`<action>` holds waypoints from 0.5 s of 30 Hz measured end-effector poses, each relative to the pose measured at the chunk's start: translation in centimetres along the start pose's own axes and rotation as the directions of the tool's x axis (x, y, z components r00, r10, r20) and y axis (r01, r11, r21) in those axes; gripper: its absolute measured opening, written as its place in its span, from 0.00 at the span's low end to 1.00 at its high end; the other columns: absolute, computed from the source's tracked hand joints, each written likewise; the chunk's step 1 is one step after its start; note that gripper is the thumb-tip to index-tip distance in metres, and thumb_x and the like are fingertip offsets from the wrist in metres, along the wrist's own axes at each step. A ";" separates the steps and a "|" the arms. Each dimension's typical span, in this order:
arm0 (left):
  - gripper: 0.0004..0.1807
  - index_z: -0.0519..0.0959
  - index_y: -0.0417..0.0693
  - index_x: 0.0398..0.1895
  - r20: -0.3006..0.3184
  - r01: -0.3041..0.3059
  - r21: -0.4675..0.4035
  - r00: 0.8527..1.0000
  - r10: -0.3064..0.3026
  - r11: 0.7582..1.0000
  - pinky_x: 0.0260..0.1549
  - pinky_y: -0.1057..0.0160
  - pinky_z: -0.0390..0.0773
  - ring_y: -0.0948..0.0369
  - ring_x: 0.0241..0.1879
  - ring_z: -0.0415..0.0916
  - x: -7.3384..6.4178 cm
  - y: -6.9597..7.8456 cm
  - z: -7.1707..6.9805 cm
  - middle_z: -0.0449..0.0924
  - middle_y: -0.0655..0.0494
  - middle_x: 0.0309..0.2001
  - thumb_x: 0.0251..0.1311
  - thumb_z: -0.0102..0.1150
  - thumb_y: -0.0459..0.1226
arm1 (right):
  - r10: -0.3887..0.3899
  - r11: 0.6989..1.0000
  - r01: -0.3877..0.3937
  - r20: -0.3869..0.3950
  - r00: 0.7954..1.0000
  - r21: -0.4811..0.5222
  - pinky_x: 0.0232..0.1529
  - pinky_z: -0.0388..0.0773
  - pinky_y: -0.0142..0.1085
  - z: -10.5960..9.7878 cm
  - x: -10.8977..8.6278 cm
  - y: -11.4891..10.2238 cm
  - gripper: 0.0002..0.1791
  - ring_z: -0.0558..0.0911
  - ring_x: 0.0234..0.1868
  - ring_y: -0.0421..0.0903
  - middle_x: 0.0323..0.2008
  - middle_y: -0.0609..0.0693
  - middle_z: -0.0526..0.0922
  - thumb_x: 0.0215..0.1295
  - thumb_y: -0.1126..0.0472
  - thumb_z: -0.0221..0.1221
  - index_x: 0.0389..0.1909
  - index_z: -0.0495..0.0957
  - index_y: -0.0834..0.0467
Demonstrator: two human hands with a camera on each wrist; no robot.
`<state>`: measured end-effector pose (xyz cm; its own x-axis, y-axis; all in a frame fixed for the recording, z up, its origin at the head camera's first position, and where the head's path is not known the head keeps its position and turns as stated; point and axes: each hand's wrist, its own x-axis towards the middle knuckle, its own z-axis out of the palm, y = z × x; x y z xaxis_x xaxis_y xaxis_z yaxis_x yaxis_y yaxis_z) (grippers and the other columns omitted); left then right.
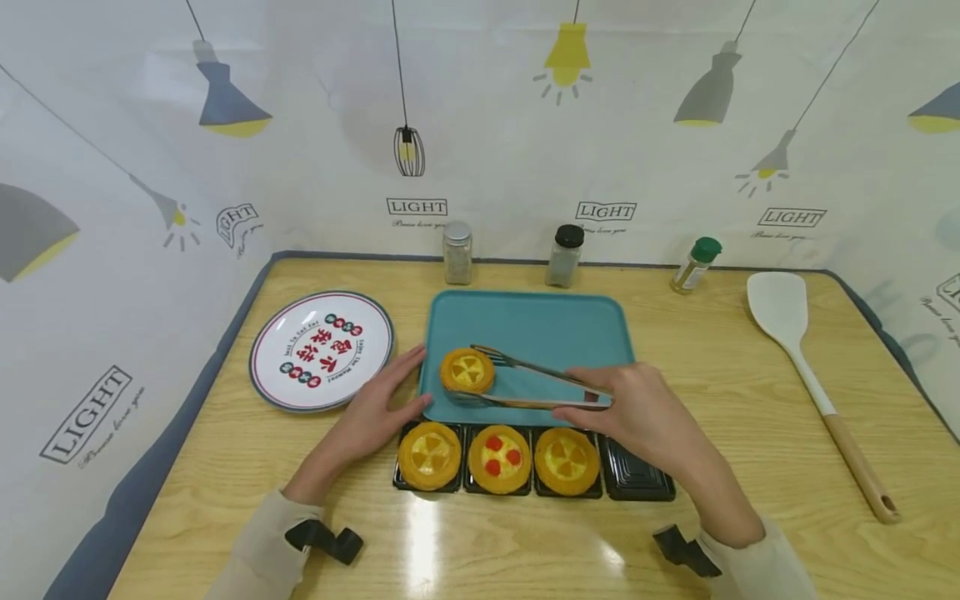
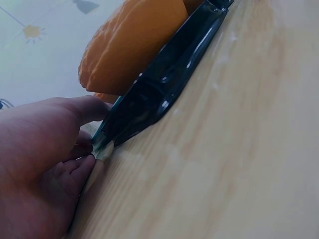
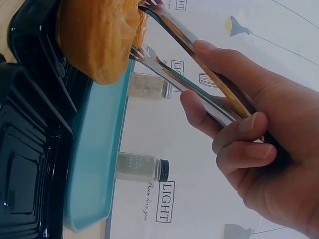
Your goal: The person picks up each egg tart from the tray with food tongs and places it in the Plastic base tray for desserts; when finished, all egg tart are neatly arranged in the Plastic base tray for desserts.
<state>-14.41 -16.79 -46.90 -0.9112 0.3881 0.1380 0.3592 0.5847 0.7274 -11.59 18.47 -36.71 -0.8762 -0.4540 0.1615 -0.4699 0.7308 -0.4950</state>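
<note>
My right hand point(image 1: 633, 404) grips a pair of metal food tongs point(image 1: 540, 400). Their spread prongs stand on either side of an egg tart point(image 1: 467, 372) with yellow fruit pieces, over the left part of a blue-green tray point(image 1: 540, 321). In the right wrist view, fingers and thumb wrap the tong arms point(image 3: 194, 55). My left hand point(image 1: 378, 408) touches the tray's left edge, its fingers extended and thumb near the front corner. Along the tray's front, three tarts point(image 1: 499, 459) sit in black plastic cups, the middle one red-dotted; a fourth cup point(image 1: 637, 471) at the right holds no tart.
Left of the tray lies a white plate point(image 1: 281, 358) with red lettering. Behind it stand spice jars with a silver lid point(image 1: 457, 254), a black lid point(image 1: 565, 257) and a green lid point(image 1: 696, 265). A white spatula point(image 1: 795, 333) with a wooden handle lies at the right.
</note>
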 end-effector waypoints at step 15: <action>0.37 0.57 0.52 0.76 -0.007 0.000 0.005 1.000 0.000 1.000 0.70 0.46 0.51 0.52 0.74 0.48 -0.1 -0.1 0.1 0.52 0.56 0.76 0.68 0.57 0.49 | -0.027 0.999 0.027 -0.019 0.999 0.024 0.22 0.77 0.28 0.1 0.0 0.2 0.26 0.82 0.26 0.34 0.34 0.48 0.88 0.57 0.45 0.69 0.50 0.85 0.58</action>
<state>-14.35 -16.79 -47.09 -0.9127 0.3830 0.1424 0.3598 0.5881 0.7244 -11.67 18.52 -36.87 -0.8653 -0.4635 0.1908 -0.4907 0.7057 -0.5111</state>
